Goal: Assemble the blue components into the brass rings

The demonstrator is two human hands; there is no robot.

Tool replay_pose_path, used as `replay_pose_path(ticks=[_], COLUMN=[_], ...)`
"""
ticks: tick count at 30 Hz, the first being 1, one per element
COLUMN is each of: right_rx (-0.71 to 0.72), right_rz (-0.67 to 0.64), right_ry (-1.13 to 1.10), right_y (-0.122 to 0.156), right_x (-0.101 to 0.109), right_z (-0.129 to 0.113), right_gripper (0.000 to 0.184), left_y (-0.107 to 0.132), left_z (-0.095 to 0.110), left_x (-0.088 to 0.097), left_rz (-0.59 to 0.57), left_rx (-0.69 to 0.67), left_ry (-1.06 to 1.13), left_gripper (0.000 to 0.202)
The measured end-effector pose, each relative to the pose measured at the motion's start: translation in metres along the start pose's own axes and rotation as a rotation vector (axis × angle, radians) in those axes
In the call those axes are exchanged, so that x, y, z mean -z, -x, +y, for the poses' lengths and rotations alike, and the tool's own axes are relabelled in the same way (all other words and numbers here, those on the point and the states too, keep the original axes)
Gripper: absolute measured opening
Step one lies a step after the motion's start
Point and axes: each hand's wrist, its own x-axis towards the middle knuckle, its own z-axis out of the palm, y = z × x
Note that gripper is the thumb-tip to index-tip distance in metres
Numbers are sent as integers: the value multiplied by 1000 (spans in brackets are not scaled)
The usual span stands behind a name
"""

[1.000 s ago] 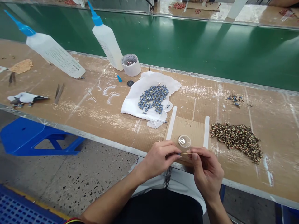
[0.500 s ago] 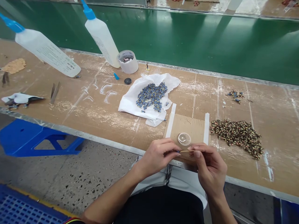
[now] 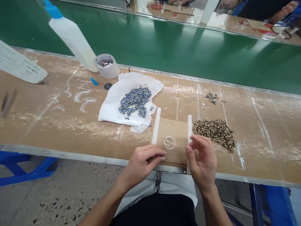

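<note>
My left hand (image 3: 144, 160) is at the table's front edge with thumb and fingertips pinched; whatever they hold is too small or hidden to make out. My right hand (image 3: 203, 160) is open, thumb and fingers apart, beside the pile of small dark and cream pieces (image 3: 213, 133). Between the hands a small round clear dish (image 3: 167, 138) rests on a cardboard piece (image 3: 174, 125) held by white tape strips. A thin yellowish stick (image 3: 174, 144) leans in the dish, one end over its rim. Small blue pieces (image 3: 135, 102) lie heaped on white paper (image 3: 110, 110).
Left of the paper are a tape roll (image 3: 109, 71), a white bottle with blue nozzle (image 3: 72, 39), a blue cap (image 3: 94, 81) and a black disc (image 3: 108, 86). A few blue pieces (image 3: 211, 97) lie at the right. Beyond runs a green belt (image 3: 150, 47); other people's hands show past it.
The thin stick, earlier held in my right hand against the left fingertips, now lies in the dish. My right hand has opened and moved away from the left. The view has shifted right.
</note>
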Motion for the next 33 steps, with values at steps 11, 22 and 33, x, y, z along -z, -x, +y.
replay_pose_path(ticks=[11,22,33], right_rx=[-92,-109,-91], right_rz=[107,125,100], right_ry=[546,667,385], right_y=[-1,-21,-12], right_x=[59,22,36], right_z=[38,32,24], right_gripper=[18,23,18], left_y=[-1,3,3], left_z=[-1,-2,1], left_x=[-1,-1,-2], left_rz=[12,16,21], left_rx=[-25,-20,-35], left_ry=[-11,-5,-19], left_gripper=[9,11,12])
